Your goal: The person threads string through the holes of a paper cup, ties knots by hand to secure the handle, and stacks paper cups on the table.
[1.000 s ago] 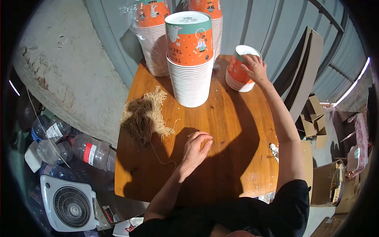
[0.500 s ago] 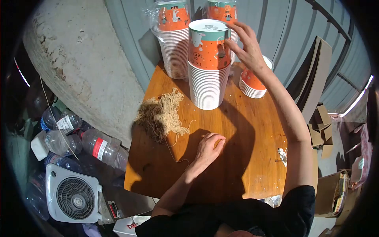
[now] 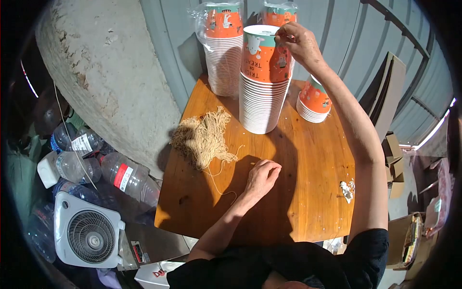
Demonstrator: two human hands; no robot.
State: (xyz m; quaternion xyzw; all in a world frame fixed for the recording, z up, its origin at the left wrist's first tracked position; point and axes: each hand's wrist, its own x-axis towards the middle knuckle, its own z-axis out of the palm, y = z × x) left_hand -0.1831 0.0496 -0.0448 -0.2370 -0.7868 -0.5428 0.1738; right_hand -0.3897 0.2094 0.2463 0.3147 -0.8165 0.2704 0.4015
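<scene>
A tall stack of paper buckets (image 3: 262,103) stands upside down on the table, the top one orange and green with inverted "TRICK OR TREAT" lettering. At its upper right edge is my right hand (image 3: 301,44), fingers curled and pinched together; whether they grip the bucket or something thin, I cannot tell. My left hand (image 3: 263,179) rests low over the table in front of the stack, closed, its fingertips hiding whatever is in them. Left of the stack lies a tangled heap of tan string (image 3: 204,137). One loose strand runs from it toward my left wrist.
Behind stand two more bucket stacks, one (image 3: 224,62) in clear plastic and another (image 3: 279,17) partly hidden. A short stack (image 3: 314,102) sits at right on the wooden table (image 3: 317,192). White scraps (image 3: 346,191) lie near its right edge. A fan (image 3: 91,236) and plastic bottles (image 3: 130,173) are at left.
My right hand's spread fingers have curled into a pinch at the top bucket's edge. The short stack at right has tipped slightly. My view has shifted a little; my left hand stays closed.
</scene>
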